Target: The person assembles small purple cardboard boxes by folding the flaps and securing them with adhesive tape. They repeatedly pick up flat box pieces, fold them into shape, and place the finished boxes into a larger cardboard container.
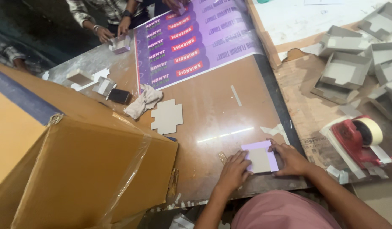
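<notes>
A small lilac paper piece (264, 149) lies on the brown worktable (213, 114) near its front edge, with a grey cardboard square (259, 160) on top of it. My left hand (234, 170) presses on the left side of the square, fingers spread flat. My right hand (290, 158) rests on the right edge of the lilac paper, fingertips on it. Neither hand lifts the piece off the table.
A cross-shaped grey cardboard cutout (167, 115) and a crumpled cloth (143, 101) lie mid-table. A large brown carton (81, 169) stands at left. A red tape dispenser (359, 140) and folded grey boxes (346, 72) sit right. A purple printed sheet (196, 38) and another person's hands (113, 32) are far.
</notes>
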